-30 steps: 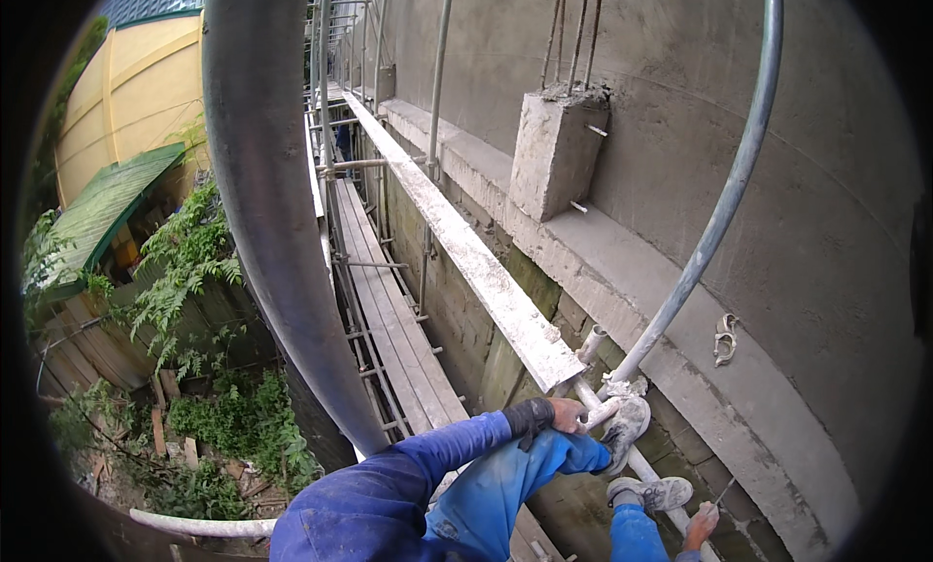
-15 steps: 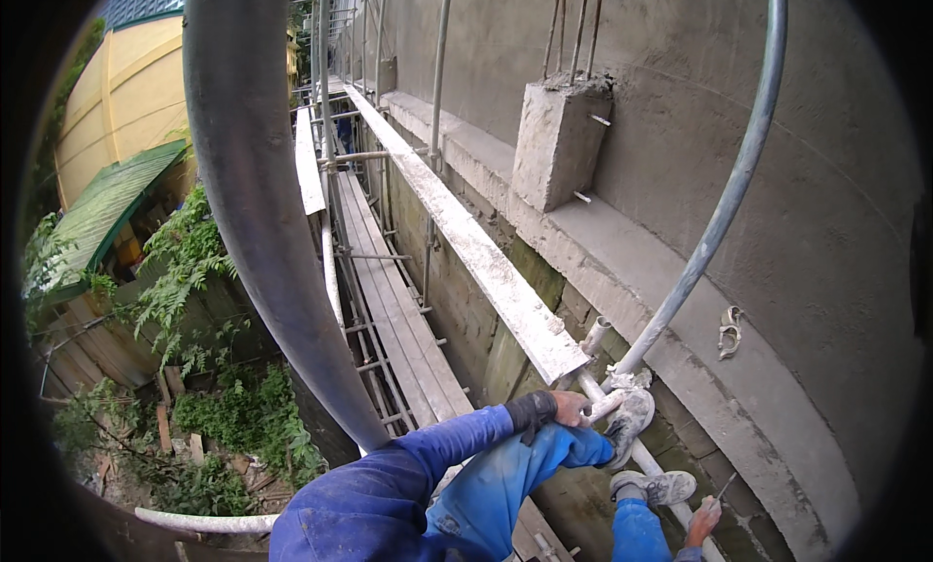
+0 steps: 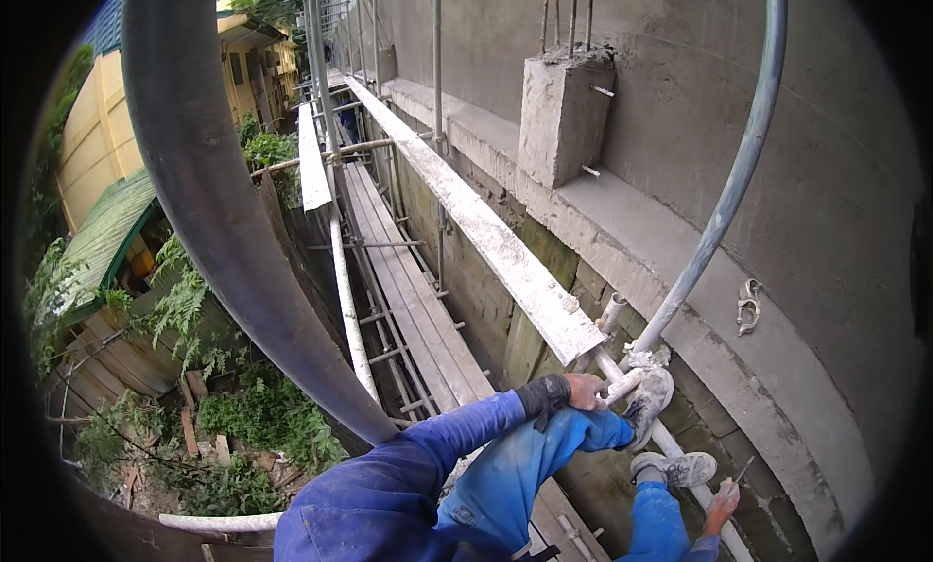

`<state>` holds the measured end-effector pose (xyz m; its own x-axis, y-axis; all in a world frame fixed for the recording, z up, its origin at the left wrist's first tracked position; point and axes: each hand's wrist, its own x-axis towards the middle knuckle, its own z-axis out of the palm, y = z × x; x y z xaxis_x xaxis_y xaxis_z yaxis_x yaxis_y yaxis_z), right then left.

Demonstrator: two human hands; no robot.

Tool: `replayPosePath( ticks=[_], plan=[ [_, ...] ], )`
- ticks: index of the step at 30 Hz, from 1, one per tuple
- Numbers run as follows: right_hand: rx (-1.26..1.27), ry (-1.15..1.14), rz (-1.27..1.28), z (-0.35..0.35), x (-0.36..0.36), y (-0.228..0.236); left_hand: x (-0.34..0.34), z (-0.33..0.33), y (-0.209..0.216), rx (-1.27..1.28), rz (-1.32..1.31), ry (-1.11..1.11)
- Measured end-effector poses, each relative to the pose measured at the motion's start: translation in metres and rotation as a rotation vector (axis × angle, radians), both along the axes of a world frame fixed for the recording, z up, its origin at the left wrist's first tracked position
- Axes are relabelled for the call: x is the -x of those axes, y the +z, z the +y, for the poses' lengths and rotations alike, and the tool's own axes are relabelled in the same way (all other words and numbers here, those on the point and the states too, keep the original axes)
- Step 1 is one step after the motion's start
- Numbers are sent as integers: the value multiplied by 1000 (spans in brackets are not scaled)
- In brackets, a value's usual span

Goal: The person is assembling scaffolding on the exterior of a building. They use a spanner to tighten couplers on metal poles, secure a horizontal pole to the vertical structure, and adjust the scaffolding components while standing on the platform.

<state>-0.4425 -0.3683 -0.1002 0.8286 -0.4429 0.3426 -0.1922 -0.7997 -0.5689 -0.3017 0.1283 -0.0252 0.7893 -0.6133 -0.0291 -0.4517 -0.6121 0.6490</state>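
Note:
My left hand (image 3: 586,391), with a dark band at its wrist, is closed on the end of a short, mortar-crusted scaffold pipe (image 3: 622,385) beside my raised shoe (image 3: 649,407). At the lower right, my right hand (image 3: 721,507) is closed round a thin, pale tool (image 3: 745,468) that points up toward the concrete ledge; its exact kind is not clear. My other shoe (image 3: 674,469) rests on a long pale scaffold pipe (image 3: 702,499). Just beyond my left hand ends a white, mortar-spattered plank (image 3: 505,259).
A concrete ledge (image 3: 671,246) with a stub column (image 3: 566,120) and rebar runs along the grey wall. Upright pipes stand close by on the left (image 3: 209,173) and right (image 3: 739,173). Lower walkway boards (image 3: 408,280) lie below. Plants and a green roof (image 3: 107,234) are at left.
The view has shifted, so ledge, plank and my legs sit further right and the left upright further left. My left hand stays on the pipe; my right hand still holds the thin tool.

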Motion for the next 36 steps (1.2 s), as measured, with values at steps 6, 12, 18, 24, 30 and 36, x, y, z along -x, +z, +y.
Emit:
replayPosePath(
  ticks=[6, 12, 18, 24, 30, 36],
  plan=[
    [57, 30, 56, 1, 2, 1, -3, -1, 13, -127, 124, -57],
    [78, -11, -9, -5, 0, -12, -1, -3, 11, -112, 127, -26],
    [75, -19, 4, -2, -3, -9, -4, -2, 10, -111, 119, -48],
    [0, 18, 103, 4, 3, 2, -1, -1, 11, -102, 108, -40],
    [44, 10, 5, -4, 0, -6, 0, -3, 14, -105, 109, -35],
    [49, 47, 24, 3, 2, -4, -1, 2, 11, -96, 119, -44]
  ],
)
